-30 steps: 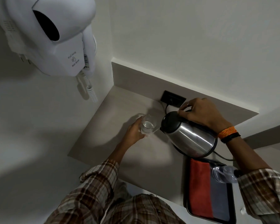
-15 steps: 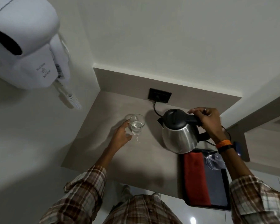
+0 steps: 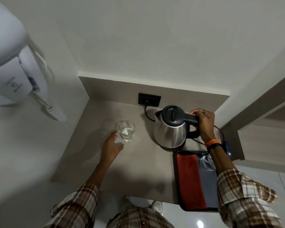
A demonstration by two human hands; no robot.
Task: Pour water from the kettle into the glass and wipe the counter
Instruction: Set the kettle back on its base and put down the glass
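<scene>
Looking down at the counter (image 3: 138,165), we see the kettle (image 3: 170,129) upright right of centre, our right hand (image 3: 202,124) closed around its black handle. We judge the steel body heavy with water and possibly hot, so the handle is the only sensible place to hold it; the lid is shut, so we cannot see how much it holds. The glass (image 3: 126,130) stands upright just left of centre, holding a little clear water near the bottom. It looks smooth, breakable and slippery if wet, best gripped around its lower wall. Our left hand (image 3: 111,147) sits just below and left of it, fingers loosely spread and holding nothing; whether a fingertip touches the glass we cannot tell. A few small droplets seem to lie on the counter beneath the glass. At lower right a dark tray (image 3: 209,191) carries a folded red cloth (image 3: 190,181), soft and easily pinched by an edge for wiping, and a second, seemingly empty glass (image 3: 206,162).
</scene>
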